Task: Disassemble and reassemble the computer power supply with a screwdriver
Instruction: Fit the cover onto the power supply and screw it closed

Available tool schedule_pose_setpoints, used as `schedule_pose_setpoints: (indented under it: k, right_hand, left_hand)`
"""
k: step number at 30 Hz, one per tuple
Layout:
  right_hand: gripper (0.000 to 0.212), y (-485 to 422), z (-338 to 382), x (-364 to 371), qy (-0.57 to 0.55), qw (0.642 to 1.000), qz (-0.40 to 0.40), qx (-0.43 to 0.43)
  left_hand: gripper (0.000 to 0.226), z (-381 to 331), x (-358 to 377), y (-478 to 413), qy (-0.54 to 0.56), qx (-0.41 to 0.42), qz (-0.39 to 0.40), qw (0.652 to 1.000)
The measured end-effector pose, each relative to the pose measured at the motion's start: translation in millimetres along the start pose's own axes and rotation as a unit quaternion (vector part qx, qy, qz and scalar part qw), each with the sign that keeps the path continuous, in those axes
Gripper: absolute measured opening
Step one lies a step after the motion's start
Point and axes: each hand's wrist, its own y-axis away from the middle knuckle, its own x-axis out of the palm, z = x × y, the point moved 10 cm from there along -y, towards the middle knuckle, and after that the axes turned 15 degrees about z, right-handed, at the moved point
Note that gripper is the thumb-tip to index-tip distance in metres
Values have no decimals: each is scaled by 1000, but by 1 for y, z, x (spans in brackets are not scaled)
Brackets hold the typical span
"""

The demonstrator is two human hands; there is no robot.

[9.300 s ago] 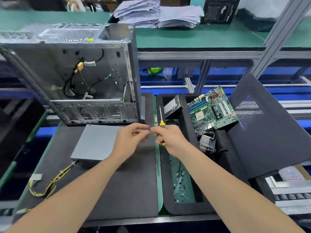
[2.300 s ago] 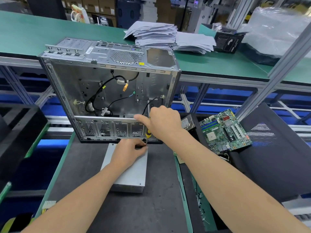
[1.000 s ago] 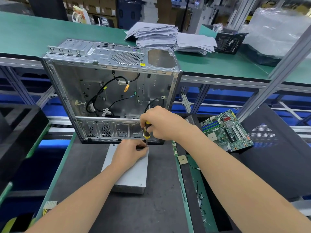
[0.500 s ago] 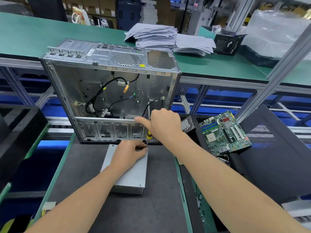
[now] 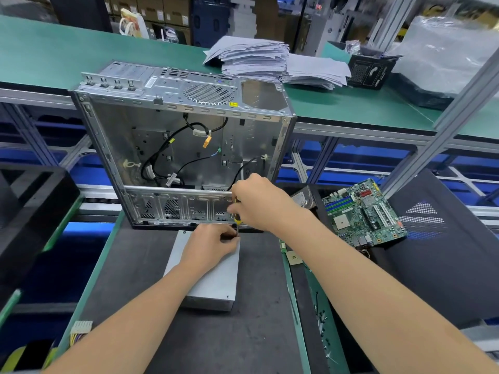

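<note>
A grey metal power supply lies flat on the dark mat, just in front of the open computer case. My right hand grips a screwdriver with a yellow and black handle, held upright with its tip down at the power supply's far right corner. My left hand rests on the box's top at that corner, with fingers pinched around the screwdriver's tip. The tip and any screw are hidden by the fingers.
A green motherboard and a hard drive lie in a black foam tray at the right. Loose screws sit in the green tray channel. A black case panel leans at far right. Yellow cables with a white connector lie lower left.
My right hand has rolled on the screwdriver handle, back and forth between frames, while the tip stays at the same corner. My left hand has kept its place.
</note>
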Motion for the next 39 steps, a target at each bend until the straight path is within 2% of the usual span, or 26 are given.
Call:
schedule_pose_setpoints:
  k: [1, 4, 8, 10, 12, 13, 16, 18, 26, 29, 34, 36, 39]
  right_hand:
    - [32, 0, -3, -1, -5, 1000, -18, 19]
    - [32, 0, -19, -5, -31, 994, -54, 92]
    - [32, -3, -37, -5, -53, 988, -33, 143]
    - [43, -5, -40, -2, -61, 988, -16, 144]
    - [51, -2, -34, 2, -70, 993, 7, 100]
    - [47, 0, -26, 5, -53, 997, 23, 58]
    - [7, 6, 3, 17, 60, 992, 76, -79]
    - [17, 5, 12, 21, 89, 986, 93, -109]
    - [10, -3, 10, 5, 39, 999, 10, -22]
    - [40, -4, -4, 5, -5, 1000, -9, 28]
    - [34, -6, -19, 18, -85, 990, -21, 111]
    - [34, -8, -20, 19, -89, 989, -16, 116]
    - [37, -7, -12, 15, -70, 995, 17, 63]
  left_hand:
    - [15, 0, 0, 0, -2, 0, 0, 1000]
    - [16, -1, 0, 0, 4, 1, -4, 1000]
    - [15, -1, -1, 0, 9, 2, -5, 1000]
    - [14, -1, 0, 0, 8, 4, -2, 1000]
    - [13, -2, 0, 0, 8, 3, 2, 1000]
    - [13, -2, 0, 0, 9, 2, 3, 1000]
    - [10, -1, -1, 0, 14, -3, 1, 1000]
    - [9, 0, -1, 1, 18, -5, 3, 1000]
    - [31, 3, 1, 2, 31, -17, 30, 999]
    - [32, 3, 0, 2, 32, -17, 26, 999]
    - [21, 2, 1, 2, 29, -2, 20, 999]
    - [10, 0, 0, 3, 31, 10, 15, 999]
    - [11, -2, -1, 2, 16, 17, 3, 1000]
